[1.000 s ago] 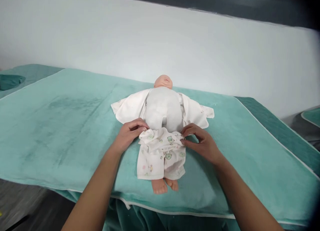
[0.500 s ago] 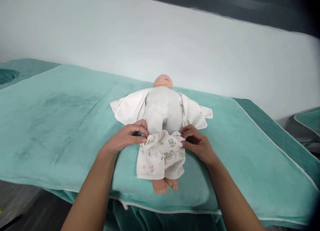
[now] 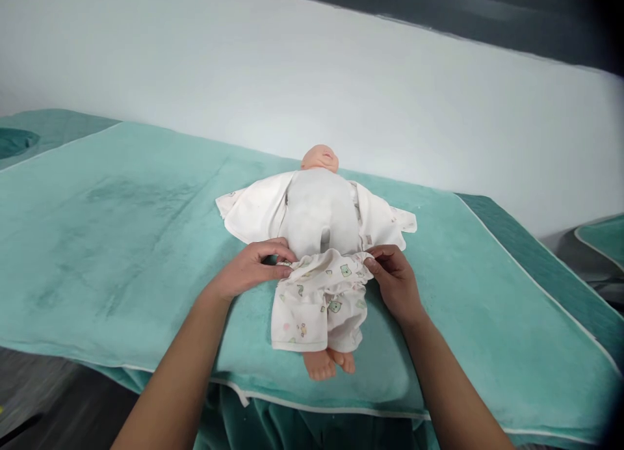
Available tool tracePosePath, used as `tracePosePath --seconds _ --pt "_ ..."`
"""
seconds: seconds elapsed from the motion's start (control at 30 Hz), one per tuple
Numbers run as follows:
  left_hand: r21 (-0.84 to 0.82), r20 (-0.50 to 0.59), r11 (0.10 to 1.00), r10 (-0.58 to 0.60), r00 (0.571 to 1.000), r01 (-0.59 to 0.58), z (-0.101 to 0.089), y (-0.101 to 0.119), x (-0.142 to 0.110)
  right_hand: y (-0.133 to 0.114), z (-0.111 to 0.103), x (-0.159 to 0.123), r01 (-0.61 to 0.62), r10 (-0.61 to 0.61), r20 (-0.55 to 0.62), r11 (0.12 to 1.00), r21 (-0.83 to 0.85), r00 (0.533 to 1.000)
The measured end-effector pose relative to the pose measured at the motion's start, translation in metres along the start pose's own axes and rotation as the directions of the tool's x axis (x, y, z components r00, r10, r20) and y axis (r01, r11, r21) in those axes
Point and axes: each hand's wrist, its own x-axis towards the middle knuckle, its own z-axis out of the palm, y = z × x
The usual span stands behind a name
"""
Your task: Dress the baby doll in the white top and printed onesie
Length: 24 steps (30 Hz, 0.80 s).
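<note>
Soft-bodied baby doll (image 3: pixel 322 209) lies face-up on teal towel-covered worktop (image 3: pixel 121 242). White printed cotton trousers (image 3: pixel 319 300) over both legs, bare feet out, waistband at hips. Left hand (image 3: pixel 251 271), right hand (image 3: pixel 394 277): fingers pinch waistband either side. White jacket (image 3: pixel 256 209) open, unfastened; torso bare.

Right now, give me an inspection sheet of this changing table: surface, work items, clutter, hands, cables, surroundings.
Surface: teal towel with white piping, spread flat over the table.
Work items: baby doll lying face up, feet toward the camera; printed pants on its legs, waistband at the hips; white top spread open under the torso.
Clutter: nothing seen.
Hands: left hand and right hand each pinch the pants waistband at one side.
Cables: nothing seen.
Surroundings: white wall behind; another teal-covered surface at right.
</note>
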Motion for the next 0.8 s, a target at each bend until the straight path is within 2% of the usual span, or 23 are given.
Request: tracePosePath --seconds 0.17,0.27,0.37,0.43,0.53,0.6,0.67,0.73,0.8 --pt "0.047 -0.086 0.998 0.041 0.995 -0.037 0.007 -0.004 0.003 0.001 0.006 0.002 0.022 -0.021 0.007 0.994 -0.106 1.0" --pt "0.09 -0.168 0.994 0.079 0.983 -0.065 0.011 -0.006 0.005 -0.005 0.002 0.007 0.053 -0.038 0.163 0.994 -0.091 0.986" --pt "0.143 -0.122 0.985 0.116 0.986 -0.099 0.012 -0.004 0.002 -0.018 -0.002 0.015 0.094 -0.055 0.332 0.99 -0.101 0.942" --pt "0.196 -0.076 0.972 0.147 0.986 -0.13 0.013 0.0 -0.002 -0.026 -0.001 0.02 0.188 -0.131 0.337 0.972 -0.143 0.932" --pt "0.307 -0.112 0.932 0.236 0.965 -0.192 0.017 0.006 -0.01 -0.032 0.01 0.025 0.328 -0.27 0.248 0.915 -0.236 0.93" --pt "0.39 -0.149 0.885 0.332 0.931 -0.253 0.022 0.009 -0.013 -0.03 0.019 0.026 0.301 -0.267 0.161 0.92 -0.252 0.95" --pt "0.499 -0.176 0.809 0.447 0.877 -0.312 0.027 0.009 -0.014 -0.026 0.027 0.025 0.211 -0.197 0.089 0.957 -0.198 0.976" --pt "0.644 -0.223 0.695 0.57 0.791 -0.319 0.03 0.006 -0.01 -0.022 0.031 0.023 0.118 -0.113 0.052 0.984 -0.13 0.992" --pt "0.775 -0.299 0.586 0.67 0.68 -0.237 0.031 0.002 -0.003 -0.02 0.034 0.021 0.046 -0.044 0.023 0.995 -0.094 0.999"
